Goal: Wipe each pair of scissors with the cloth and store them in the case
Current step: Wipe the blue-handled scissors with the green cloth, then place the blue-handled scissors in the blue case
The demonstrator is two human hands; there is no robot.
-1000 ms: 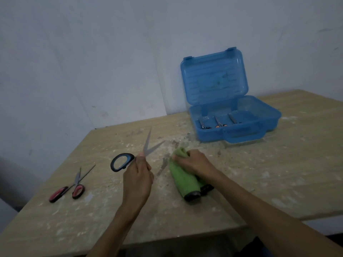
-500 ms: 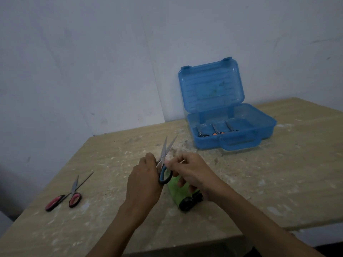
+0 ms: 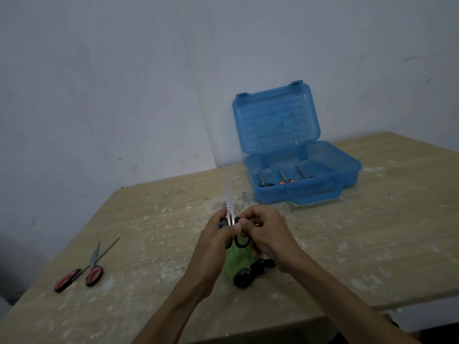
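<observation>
Pointing away, apparently tip-up: scissors (image 3: 229, 212)

A light wooden table (image 3: 372, 244), dusted with pale specks, is carrying three things. A pair of red-handled scissors (image 3: 84, 271) is lying near its left edge, blades apart. A translucent blue plastic case (image 3: 310, 194) is sitting open at the far right. A green cloth with a black edge (image 3: 236, 265) is resting near the front middle.
</observation>
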